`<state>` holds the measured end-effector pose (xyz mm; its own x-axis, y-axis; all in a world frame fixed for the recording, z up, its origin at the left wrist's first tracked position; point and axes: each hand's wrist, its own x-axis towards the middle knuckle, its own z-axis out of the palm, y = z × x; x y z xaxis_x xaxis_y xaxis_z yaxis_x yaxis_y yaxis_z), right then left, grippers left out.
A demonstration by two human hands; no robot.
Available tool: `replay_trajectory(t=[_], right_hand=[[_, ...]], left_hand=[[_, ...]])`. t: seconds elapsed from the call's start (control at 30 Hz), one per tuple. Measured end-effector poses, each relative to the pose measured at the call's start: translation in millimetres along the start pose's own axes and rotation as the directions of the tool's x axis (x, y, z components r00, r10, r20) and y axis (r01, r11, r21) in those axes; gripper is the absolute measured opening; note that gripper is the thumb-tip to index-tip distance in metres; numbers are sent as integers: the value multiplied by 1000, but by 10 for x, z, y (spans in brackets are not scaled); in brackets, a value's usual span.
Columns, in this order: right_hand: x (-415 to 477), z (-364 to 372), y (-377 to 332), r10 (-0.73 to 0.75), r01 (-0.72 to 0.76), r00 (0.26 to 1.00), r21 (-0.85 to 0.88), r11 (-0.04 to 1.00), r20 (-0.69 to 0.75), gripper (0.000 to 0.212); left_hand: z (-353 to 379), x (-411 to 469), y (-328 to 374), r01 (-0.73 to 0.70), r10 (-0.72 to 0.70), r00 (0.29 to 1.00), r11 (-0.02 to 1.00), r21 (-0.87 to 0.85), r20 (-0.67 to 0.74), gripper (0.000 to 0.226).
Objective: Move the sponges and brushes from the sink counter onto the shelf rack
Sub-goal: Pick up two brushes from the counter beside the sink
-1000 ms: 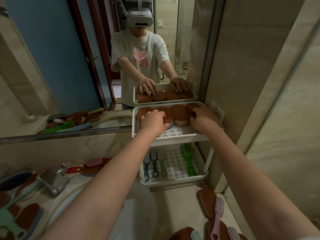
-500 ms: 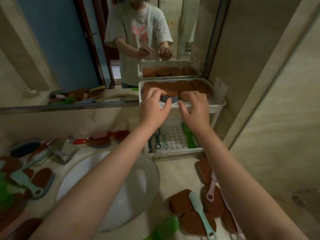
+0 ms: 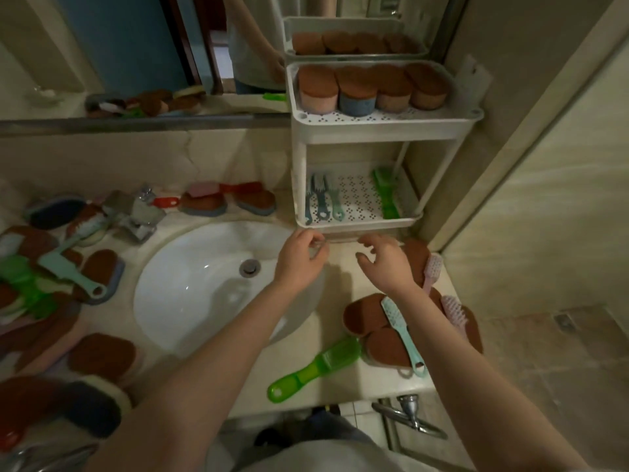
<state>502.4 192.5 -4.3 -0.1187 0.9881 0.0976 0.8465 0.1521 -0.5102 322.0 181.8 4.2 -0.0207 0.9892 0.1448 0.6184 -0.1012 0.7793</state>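
Both my left hand (image 3: 299, 262) and right hand (image 3: 386, 267) hang loosely curled, empty. The brown-topped oval sponges (image 3: 362, 316) lie at the right hand's five o'clock, the white plastic rack (image 3: 384, 129) at twelve.

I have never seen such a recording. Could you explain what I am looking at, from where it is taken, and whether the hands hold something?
There is no machine: a person wears a camera on the head, so you look down at their arms. The left hand and right hand hover empty, fingers loosely curled, above the beige stone counter by the white round sink. Brown-topped sponges and a green long-handled brush lie on it. The white two-tier plastic rack holds upright sponges above, brushes below.
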Motion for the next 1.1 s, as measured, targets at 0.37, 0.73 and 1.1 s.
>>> replay_trajectory(t=[0.37,0.73,1.1], right_hand=[[-536,235,481,448,-326,838,-372,869,311,44],[-378,153,558,431,-335,820,-293,895,377,34],[-33,-131,390,426,-417,897,547,726,118,18]], left_hand=[[462,-317,-349,265,-290,867,957,118,404,33],[563,-259,-141,293,-289,846,954,61,448,33],[616,-176,244,358,-228,744,930,-86,628,26]])
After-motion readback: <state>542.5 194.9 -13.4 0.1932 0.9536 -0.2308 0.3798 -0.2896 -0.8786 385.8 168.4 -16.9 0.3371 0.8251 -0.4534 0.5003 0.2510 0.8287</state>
